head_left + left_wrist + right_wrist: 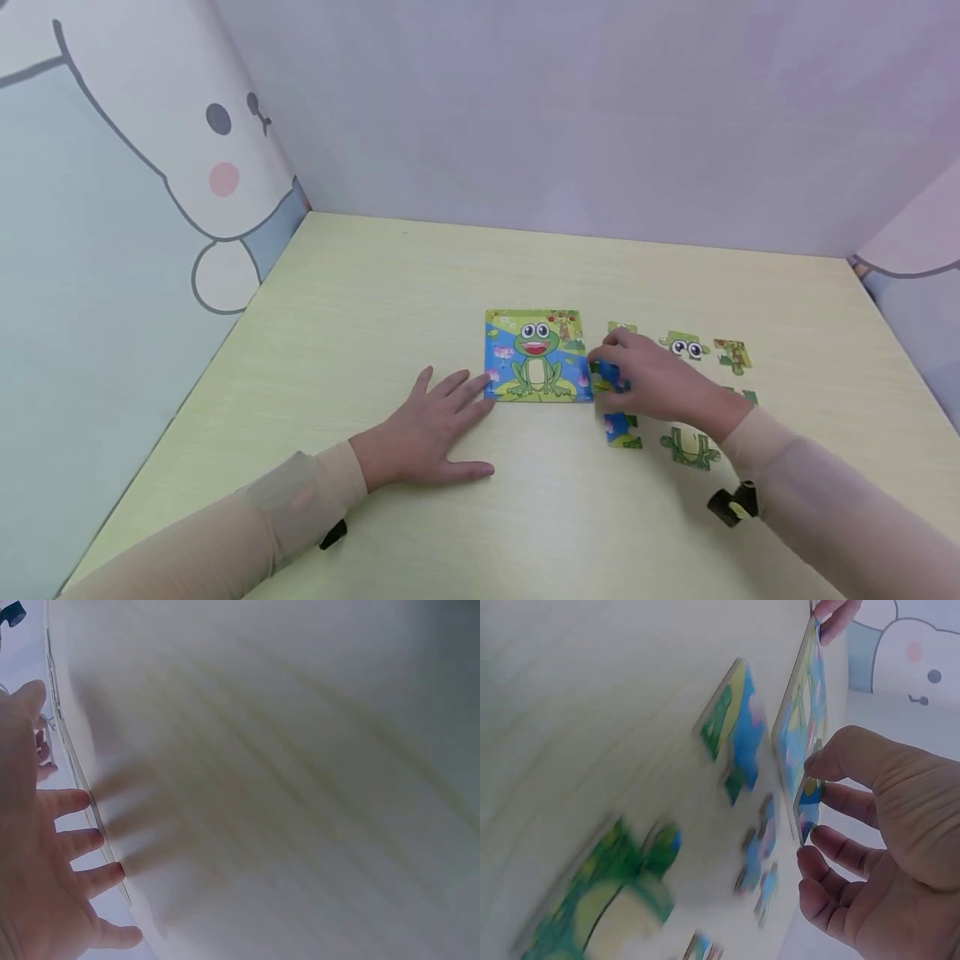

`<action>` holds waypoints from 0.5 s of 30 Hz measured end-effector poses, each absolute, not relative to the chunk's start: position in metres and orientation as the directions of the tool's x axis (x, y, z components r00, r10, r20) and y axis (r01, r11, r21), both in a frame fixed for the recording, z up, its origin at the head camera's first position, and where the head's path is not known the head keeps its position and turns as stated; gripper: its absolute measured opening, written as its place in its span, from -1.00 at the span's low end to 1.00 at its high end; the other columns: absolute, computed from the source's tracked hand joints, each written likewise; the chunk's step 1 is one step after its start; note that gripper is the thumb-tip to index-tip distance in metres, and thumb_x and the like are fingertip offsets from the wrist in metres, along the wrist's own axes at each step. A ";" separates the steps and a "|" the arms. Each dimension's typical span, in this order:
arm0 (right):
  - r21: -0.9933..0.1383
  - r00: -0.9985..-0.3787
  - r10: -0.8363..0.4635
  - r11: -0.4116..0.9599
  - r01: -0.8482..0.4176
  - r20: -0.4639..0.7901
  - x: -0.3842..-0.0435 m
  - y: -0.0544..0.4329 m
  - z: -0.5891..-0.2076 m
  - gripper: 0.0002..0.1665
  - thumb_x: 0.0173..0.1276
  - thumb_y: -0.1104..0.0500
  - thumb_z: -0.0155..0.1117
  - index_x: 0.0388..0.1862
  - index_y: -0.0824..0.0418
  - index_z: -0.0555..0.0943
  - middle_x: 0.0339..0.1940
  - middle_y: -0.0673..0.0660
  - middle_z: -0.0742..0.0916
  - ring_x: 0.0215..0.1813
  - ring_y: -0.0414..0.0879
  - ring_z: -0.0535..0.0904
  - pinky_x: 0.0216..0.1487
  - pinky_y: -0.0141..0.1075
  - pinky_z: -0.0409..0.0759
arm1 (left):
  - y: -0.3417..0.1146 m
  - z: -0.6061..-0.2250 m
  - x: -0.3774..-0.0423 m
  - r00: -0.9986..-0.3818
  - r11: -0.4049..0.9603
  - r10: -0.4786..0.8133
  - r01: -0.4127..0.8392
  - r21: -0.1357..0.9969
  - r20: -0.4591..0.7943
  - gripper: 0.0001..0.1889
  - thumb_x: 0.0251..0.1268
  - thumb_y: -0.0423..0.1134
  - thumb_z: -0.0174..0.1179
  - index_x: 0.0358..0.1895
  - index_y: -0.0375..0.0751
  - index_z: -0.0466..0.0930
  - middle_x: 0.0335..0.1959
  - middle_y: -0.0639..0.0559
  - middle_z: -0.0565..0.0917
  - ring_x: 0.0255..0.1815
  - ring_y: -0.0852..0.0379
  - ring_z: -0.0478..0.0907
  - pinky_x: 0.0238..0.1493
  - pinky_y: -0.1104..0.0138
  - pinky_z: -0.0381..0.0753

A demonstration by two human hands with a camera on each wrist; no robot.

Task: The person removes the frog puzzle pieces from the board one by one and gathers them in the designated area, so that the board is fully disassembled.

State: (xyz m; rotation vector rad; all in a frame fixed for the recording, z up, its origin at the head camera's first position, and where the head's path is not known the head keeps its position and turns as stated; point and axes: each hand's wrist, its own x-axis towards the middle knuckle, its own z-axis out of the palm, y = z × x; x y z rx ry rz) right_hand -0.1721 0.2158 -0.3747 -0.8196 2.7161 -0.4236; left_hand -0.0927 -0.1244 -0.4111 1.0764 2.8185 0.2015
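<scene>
A square puzzle board (501,333) with a green frog picture lies flat on the table. My left hand (427,437) has its fingers spread, fingertips at the board's left edge and lower left corner. At the opposite side, my right hand (660,379) pinches a blue and green puzzle piece (808,802) between thumb and fingers, close beside the board's right edge. Below that hand lies a blue corner piece (619,431). The frog body piece (690,448) and the frog eyes piece (686,346) lie further right. The right hand partly covers a piece (622,326) above it.
A tree piece (735,354) and a partly hidden green piece (750,396) lie near the right forearm. The pale wooden table (360,292) meets a lilac wall (562,125) at the back. A cartoon-printed wall (112,208) stands on the left.
</scene>
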 end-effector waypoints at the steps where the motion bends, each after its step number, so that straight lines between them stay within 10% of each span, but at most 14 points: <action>1: -0.349 -0.810 -0.560 0.804 -0.481 -0.174 -0.170 0.222 -0.373 -0.43 0.24 0.14 0.57 0.24 0.15 0.67 0.15 0.23 0.61 0.00 0.05 0.58 -0.01 -0.05 0.69 | -0.124 -0.411 -0.093 -0.741 0.739 0.669 0.653 0.166 -0.065 -0.15 0.38 0.47 0.07 0.54 -0.01 0.39 0.68 -0.06 0.24 0.63 -0.24 0.25 0.43 -0.47 0.20; 15: -0.229 -0.878 -0.469 0.869 -0.439 -0.099 -0.124 0.339 -0.374 -0.37 0.07 0.17 0.65 0.18 0.16 0.70 0.07 0.22 0.61 -0.12 -0.01 0.55 -0.25 -0.25 0.55 | -0.123 -0.410 -0.093 -0.740 0.740 0.668 0.649 0.176 -0.081 -0.14 0.38 0.47 0.07 0.55 -0.02 0.38 0.68 -0.07 0.24 0.62 -0.25 0.25 0.44 -0.47 0.18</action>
